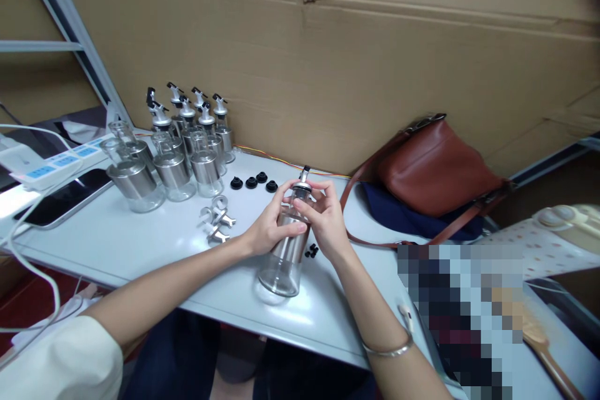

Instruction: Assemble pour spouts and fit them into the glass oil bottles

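Observation:
An oil bottle of clear glass with a steel sleeve stands tilted over the table near its front edge. On its neck sits a pour spout with a black tip. My left hand is closed round the bottle's shoulder and upper sleeve, thumb across the front. At the neck, just below the spout, my right hand grips with thumb and fingers. Small black pieces lie beside the bottle, near my right wrist. Left of my hands are several black stoppers and some silver spout parts.
At the back left stand several bottles with spouts and several open-necked bottles. A phone and power strip lie further left. A brown handbag rests on dark blue cloth at right. Cardboard walls the back.

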### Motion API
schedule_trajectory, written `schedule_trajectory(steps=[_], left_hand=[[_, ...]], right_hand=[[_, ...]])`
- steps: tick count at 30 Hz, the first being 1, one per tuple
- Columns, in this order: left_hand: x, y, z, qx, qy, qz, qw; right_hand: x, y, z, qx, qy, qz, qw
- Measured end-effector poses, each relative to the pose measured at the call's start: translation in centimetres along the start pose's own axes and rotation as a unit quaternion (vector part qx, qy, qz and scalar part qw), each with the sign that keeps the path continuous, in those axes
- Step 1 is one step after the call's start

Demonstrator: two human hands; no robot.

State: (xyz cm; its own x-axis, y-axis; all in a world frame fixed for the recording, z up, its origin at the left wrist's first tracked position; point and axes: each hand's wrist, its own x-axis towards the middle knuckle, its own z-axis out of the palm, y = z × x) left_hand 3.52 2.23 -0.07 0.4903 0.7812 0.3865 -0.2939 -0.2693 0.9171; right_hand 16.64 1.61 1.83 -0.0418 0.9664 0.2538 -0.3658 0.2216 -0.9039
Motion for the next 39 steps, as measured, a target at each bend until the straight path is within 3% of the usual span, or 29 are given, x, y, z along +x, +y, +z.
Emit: schedule_trajectory(steps=[17,22,25,28,34,36,39], left_hand=[[-0.1,0.3,0.1,0.02,-0.007,0.003,1.0],[-0.6,1.7,0.2,0.042,-0.003,-0.005,0.999],[-1.3,3.4,-0.5,0.087,0.019,0.046,0.995],[-2.4,5.7,-2.2,0.177,0.06,0.145,0.972],[-4.0,11.0,-7.4,0.327,0.201,0.263,0.885],[-4.7,11.9,-9.2,0.379,0.241,0.257,0.856],[-6.1,11.6,-11.7,0.473,0.288,0.183,0.812]], right_hand=[[-0.2,0.0,0.4,-0.016,0.013,-0.058,0.998],[-0.1,0.0,0.3,-0.024,0.046,-0.059,0.997],[0.2,-0.4,-0.1,-0.005,0.088,-0.055,0.995],[0.4,-0.7,-0.5,0.001,0.122,-0.065,0.99],[0.5,-0.5,-0.6,-0.009,0.139,-0.075,0.987],[0.5,-0.4,-0.7,-0.015,0.139,-0.079,0.987],[0.5,-0.3,-0.8,-0.022,0.145,-0.082,0.986]])
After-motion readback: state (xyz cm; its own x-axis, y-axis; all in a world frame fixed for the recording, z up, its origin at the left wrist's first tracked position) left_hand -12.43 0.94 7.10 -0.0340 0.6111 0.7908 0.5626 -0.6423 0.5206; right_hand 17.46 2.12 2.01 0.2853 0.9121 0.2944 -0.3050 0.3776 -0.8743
